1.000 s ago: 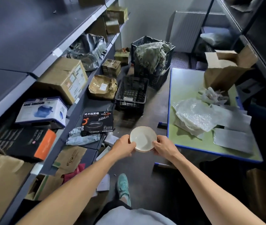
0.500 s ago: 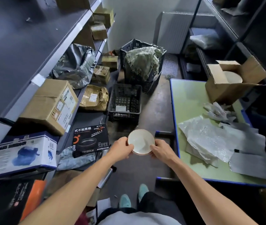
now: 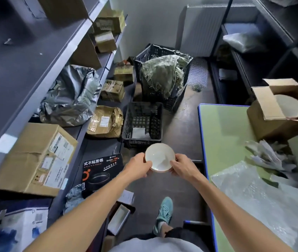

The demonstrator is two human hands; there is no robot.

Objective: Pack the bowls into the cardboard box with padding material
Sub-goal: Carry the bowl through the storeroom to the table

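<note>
We are noting the bowl (image 3: 160, 157) as glazed ceramic, glossy and smooth, with a brownish rim. The cardboard box (image 3: 264, 124) is showing matt brown card. The bubble wrap (image 3: 253, 193) is reading as clear plastic, bumpy and faintly shiny. The table (image 3: 224, 135) top is looking smooth, with a soft sheen. We are logging the crate (image 3: 142, 122) as black plastic lattice and the bag (image 3: 71, 95) as crinkled silvery film.

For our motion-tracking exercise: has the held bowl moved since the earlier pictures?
Yes: the bowl went forward, now overlapping the near edge of the black crate.
</note>
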